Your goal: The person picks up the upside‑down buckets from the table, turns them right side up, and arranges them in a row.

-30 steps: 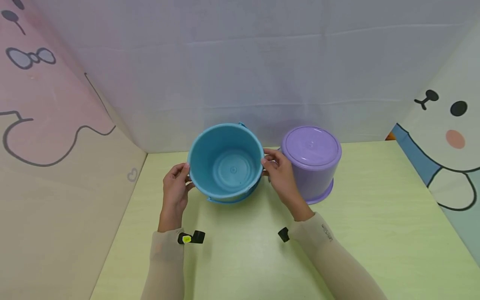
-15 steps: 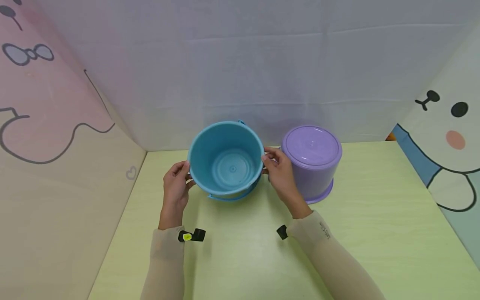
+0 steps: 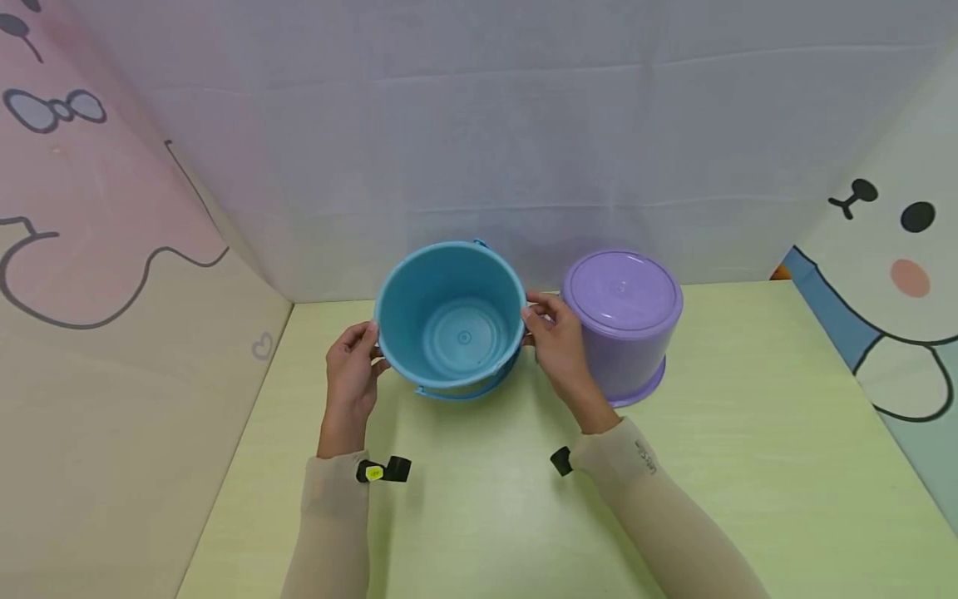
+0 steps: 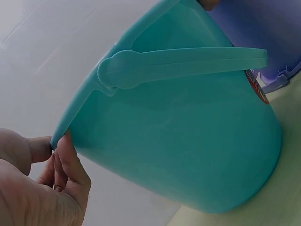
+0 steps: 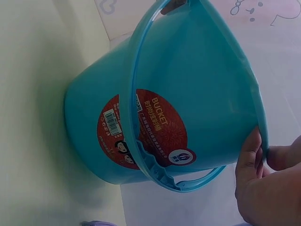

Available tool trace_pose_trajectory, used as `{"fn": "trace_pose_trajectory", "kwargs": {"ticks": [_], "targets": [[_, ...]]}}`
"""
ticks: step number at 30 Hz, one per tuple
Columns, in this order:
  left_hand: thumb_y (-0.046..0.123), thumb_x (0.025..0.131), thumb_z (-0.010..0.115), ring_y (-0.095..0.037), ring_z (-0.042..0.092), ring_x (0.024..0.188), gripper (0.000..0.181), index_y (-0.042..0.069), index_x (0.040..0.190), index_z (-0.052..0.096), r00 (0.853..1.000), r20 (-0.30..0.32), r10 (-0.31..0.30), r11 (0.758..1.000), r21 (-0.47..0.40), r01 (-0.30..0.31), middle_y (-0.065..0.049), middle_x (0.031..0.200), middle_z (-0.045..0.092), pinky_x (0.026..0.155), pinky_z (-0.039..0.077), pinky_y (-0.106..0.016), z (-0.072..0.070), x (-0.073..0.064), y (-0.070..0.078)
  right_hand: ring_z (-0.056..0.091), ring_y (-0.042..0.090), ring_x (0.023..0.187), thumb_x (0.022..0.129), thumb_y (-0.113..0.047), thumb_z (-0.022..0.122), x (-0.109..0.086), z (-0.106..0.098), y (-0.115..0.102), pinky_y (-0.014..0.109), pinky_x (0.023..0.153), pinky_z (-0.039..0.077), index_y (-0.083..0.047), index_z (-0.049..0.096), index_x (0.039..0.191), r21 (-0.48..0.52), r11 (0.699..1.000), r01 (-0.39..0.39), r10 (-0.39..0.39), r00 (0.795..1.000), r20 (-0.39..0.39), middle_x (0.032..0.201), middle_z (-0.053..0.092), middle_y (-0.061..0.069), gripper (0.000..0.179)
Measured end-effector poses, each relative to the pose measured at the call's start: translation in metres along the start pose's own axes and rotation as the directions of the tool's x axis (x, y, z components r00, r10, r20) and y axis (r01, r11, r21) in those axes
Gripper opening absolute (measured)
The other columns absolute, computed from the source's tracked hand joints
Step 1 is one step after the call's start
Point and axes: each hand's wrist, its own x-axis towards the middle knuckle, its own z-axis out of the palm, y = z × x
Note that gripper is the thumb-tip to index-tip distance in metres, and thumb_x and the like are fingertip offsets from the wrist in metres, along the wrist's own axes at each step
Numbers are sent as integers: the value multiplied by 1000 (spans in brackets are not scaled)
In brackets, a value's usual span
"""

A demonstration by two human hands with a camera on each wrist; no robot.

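Note:
A blue bucket (image 3: 464, 333) stands mouth up on the table, its inside bare down to the ringed bottom. My left hand (image 3: 351, 370) pinches the left side of its rim, thumb on top and fingers beneath, as the left wrist view confirms. Opposite, my right hand (image 3: 557, 345) pinches the rim on the right. The bucket's handle (image 5: 131, 94) hangs down along the wall, over a red label (image 5: 141, 129) in the right wrist view. Just right of my right hand stands a purple bucket (image 3: 624, 349), upside down with its bottom facing up.
The pale green-yellow table (image 3: 464, 516) meets a white cloth wall (image 3: 479, 150) close behind both buckets. Panels with cartoon drawings close in the left side (image 3: 135, 374) and the right side (image 3: 898, 249).
The blue bucket and both hands appear slightly higher in view than a second ago, with the whole view shifting a little too. Both hands keep their hold on the rim.

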Motion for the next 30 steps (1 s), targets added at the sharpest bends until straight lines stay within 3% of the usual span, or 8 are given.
{"fn": "trace_pose_trajectory", "kwargs": {"ticks": [11, 30], "targets": [[23, 109, 61, -7, 60, 76, 25, 1, 120, 63, 999, 0, -33, 999, 3, 33, 5, 89, 64, 67, 55, -17, -1, 6, -2, 64, 5, 71, 106, 3, 58, 6, 4, -1, 19, 65, 58, 11, 62, 135, -35, 999, -13, 13, 1000, -7, 102, 60, 15, 30], [26, 109, 61, -12, 66, 90, 24, 7, 122, 66, 989, -37, -142, 990, -29, 141, -3, 107, 65, 73, 57, -17, -1, 12, 1, 63, 10, 75, 107, -2, 59, 14, 10, -8, 17, 65, 56, 8, 63, 137, -108, 987, -121, 117, 992, -41, 107, 61, 16, 31]]}}
